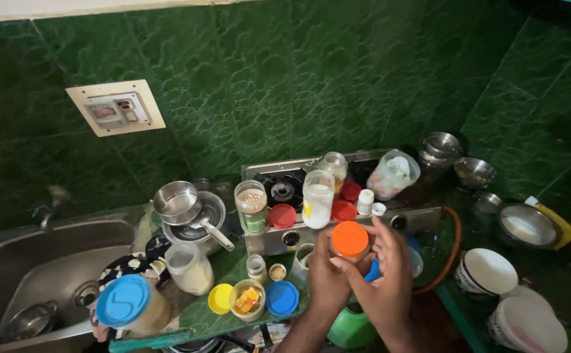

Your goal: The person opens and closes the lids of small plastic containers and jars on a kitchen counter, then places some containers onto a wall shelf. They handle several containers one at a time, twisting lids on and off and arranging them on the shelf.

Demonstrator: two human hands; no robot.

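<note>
Both hands hold an orange-lidded jar (349, 243) before the gas stove (338, 196). The left hand (328, 281) and right hand (390, 274) curl their fingers around it, hiding its body.

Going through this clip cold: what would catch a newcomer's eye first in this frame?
First, the two hands low in the centre, left hand and right hand, closed around a jar with a bright orange lid. Next, the crowd of jars and lids on the green counter in front of the gas stove, against dark green wall tiles. At left, a steel sink with a blue-lidded container at its edge.
</note>
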